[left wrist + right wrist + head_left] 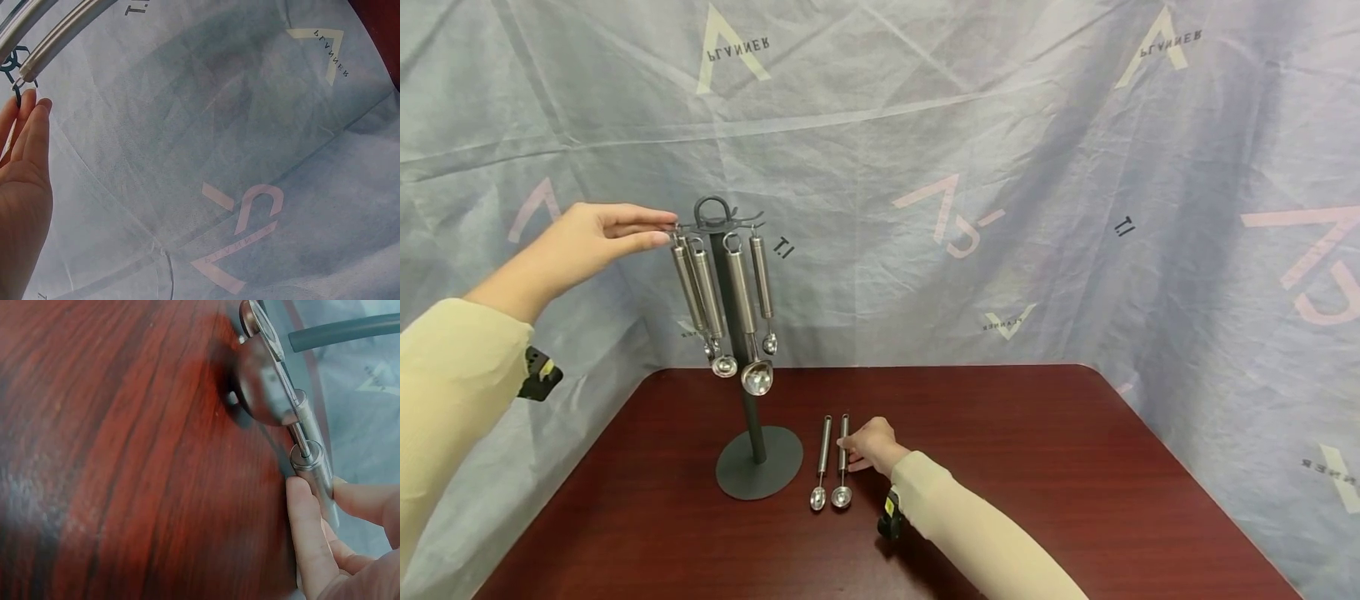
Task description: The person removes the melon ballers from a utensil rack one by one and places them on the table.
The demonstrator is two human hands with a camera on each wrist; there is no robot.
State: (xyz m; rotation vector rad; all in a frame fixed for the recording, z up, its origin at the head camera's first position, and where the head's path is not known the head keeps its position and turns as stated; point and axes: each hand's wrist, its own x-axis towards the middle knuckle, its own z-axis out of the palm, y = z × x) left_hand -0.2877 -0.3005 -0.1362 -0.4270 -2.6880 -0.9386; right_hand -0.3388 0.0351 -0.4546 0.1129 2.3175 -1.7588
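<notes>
A dark metal stand (758, 479) with hooks at its top rises from the left part of the table. Several steel measuring spoons (741, 283) hang from it by their handle rings. At the left end of the hooks my left hand (587, 242) pinches a hook tip, fingers and thumb fairly straight; close up, the hook (17, 94) sits between the fingertips, beside a hanging handle (56, 44). My right hand (874, 446) pinches the handle of a round-bowled measuring spoon (842, 497) on the table. Left of it lies a second, narrower measuring spoon (817, 499).
The dark red wooden table (1037, 467) has rounded far corners. Behind and around it hangs a grey printed cloth (865, 292). The stand's round base lies just left of the two spoons.
</notes>
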